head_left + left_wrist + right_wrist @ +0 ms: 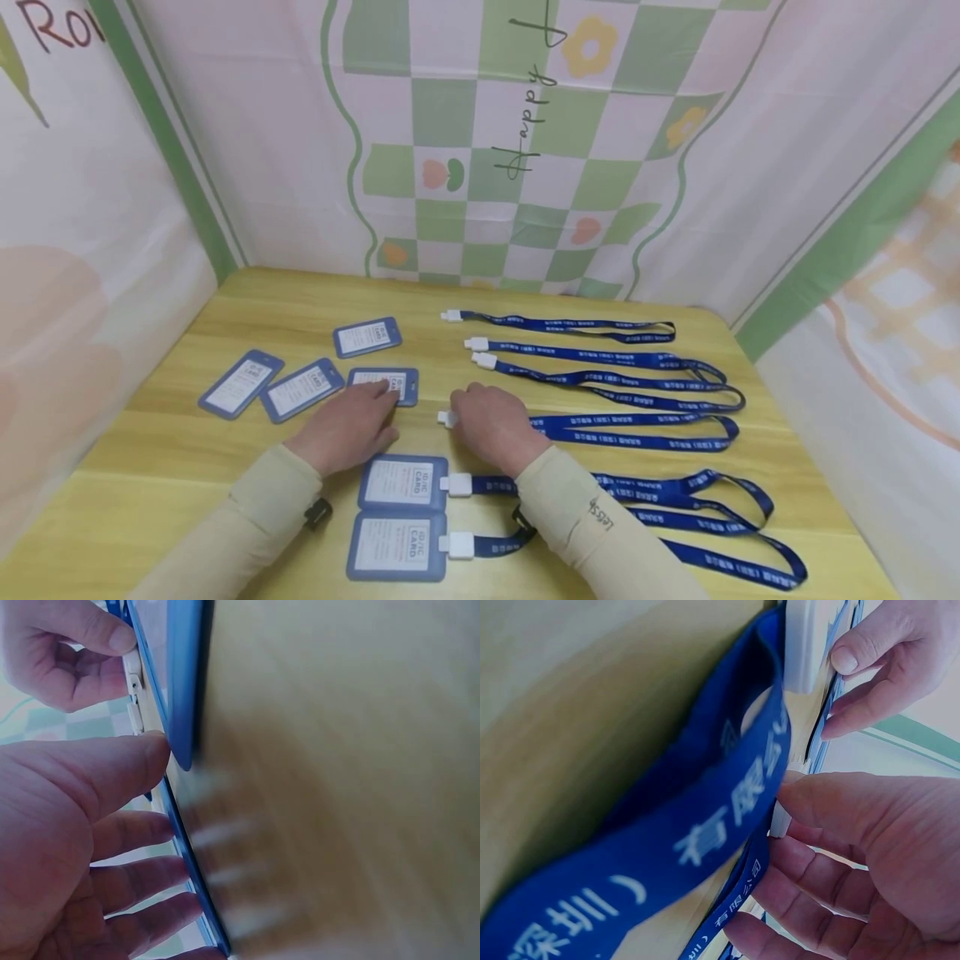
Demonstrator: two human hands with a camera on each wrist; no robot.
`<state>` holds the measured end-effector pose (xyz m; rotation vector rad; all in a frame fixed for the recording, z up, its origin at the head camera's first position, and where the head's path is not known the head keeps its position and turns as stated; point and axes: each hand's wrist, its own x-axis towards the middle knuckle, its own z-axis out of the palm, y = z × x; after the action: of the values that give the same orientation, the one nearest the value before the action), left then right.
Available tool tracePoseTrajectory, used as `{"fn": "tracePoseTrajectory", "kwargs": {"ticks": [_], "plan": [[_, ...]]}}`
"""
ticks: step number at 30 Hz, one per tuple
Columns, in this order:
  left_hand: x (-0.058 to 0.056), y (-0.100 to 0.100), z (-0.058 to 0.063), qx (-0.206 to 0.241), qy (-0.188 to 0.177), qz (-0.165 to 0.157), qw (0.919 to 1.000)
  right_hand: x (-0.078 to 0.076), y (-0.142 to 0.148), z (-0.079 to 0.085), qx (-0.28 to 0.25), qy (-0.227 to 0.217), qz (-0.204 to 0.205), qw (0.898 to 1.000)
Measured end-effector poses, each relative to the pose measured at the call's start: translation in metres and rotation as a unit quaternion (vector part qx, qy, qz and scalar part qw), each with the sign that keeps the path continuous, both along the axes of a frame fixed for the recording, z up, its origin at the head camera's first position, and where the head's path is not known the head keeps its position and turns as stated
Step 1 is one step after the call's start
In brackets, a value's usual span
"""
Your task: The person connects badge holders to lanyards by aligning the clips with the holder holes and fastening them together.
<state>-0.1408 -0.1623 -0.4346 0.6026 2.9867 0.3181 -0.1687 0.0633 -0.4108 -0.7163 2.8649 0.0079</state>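
Observation:
My left hand [347, 427] rests its fingertips on a blue-framed ID card holder [408, 387]; in the left wrist view its fingers [135, 881] reach out fairly straight to that holder's edge. To the right, my right hand [491, 423] pinches the white plastic clip [445, 418] of a blue lanyard [630, 429]. The right wrist view shows thumb and fingers at this clip [780, 820]. A small gap lies between the clip and the holder. Closer to me, two card holders [402, 482] are joined to lanyards by white clips [461, 485].
Three other card holders [303, 389] lie at the left and back left of the wooden table [172, 483]. Three more lanyards [600, 358] stretch across the back right, clips pointing left. A patterned curtain [510, 167] hangs behind the table.

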Motion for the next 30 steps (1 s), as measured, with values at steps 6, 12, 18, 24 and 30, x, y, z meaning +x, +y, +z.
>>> {"fn": "tracePoseTrajectory", "kwargs": {"ticks": [6, 12, 18, 24, 30], "plan": [[0.0014, 0.0016, 0.0017, 0.003, -0.010, 0.002, 0.9999, 0.0003, 0.0004, 0.0002, -0.003, 0.000, 0.000, 1.000], [0.0032, 0.0018, 0.0020, 0.005, -0.013, -0.002, 0.9999, 0.0001, 0.0009, -0.0004, -0.005, 0.003, 0.002, 1.000], [0.0051, 0.0039, 0.0044, 0.009, -0.010, -0.006, 0.9999, 0.0012, 0.0007, -0.0008, -0.002, 0.006, 0.002, 1.000], [0.0058, 0.0053, 0.0052, 0.012, 0.003, -0.013, 0.9998, 0.0027, -0.0001, -0.0015, -0.005, 0.003, -0.001, 1.000], [0.0051, 0.0056, 0.0038, 0.017, 0.019, -0.019, 0.9995, 0.0034, -0.0009, -0.0006, -0.006, -0.002, -0.003, 1.000]]}}
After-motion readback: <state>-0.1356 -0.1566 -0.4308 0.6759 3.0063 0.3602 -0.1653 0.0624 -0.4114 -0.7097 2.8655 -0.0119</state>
